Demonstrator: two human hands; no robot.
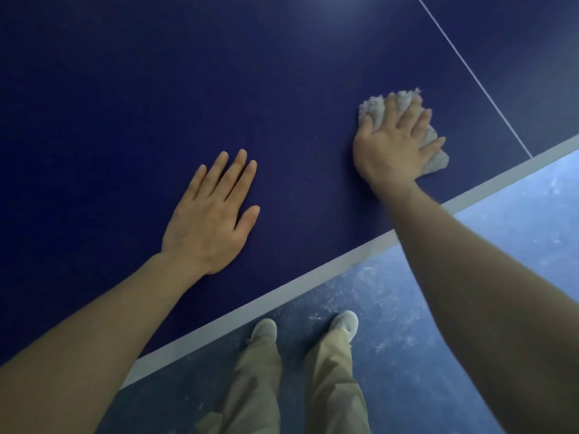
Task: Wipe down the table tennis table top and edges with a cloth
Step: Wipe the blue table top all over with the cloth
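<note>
Your right hand (393, 148) presses the cloth (374, 109) flat on the table (109, 89) near its white edge (275, 297), fingers spread and straight. Your left hand (210, 217) lies flat, holding nothing. Most of the cloth is hidden under the palm.

A games or sports room, judging by the dark blue table tennis table (125, 89) with its white edge band (313, 278) and centre line (470, 72), above a scuffed blue floor (517, 220).

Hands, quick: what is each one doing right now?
Left hand: open, flat on the table tennis table.
Right hand: open, fingers spread, pressing the cloth down.
</note>
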